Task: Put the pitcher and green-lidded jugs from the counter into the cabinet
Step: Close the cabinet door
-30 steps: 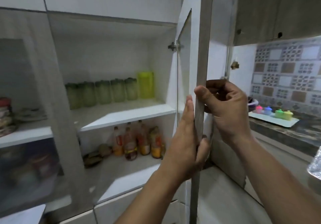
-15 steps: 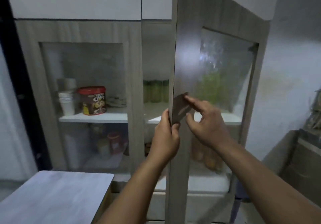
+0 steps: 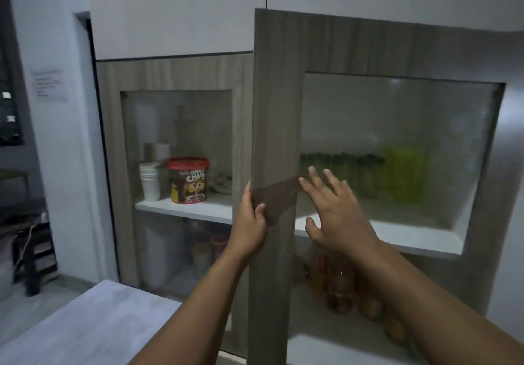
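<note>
two hands meet one door: left hand pinches its brown handle, right hand spread flat, gripping nothing. one yellow-green pitcher and a blurred jug row sit behind glass.

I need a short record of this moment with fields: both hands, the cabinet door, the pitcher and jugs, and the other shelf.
left hand: grips the free edge of the door at the brown handle piece
right hand: open, fingers spread, flat toward the glass
right cabinet door: nearly shut, not flush
green-lidded jugs: row on shelf behind frosted glass
yellow-green pitcher: right of the jugs, same shelf
left shelf: Choco Chips tub, stacked cups
</note>
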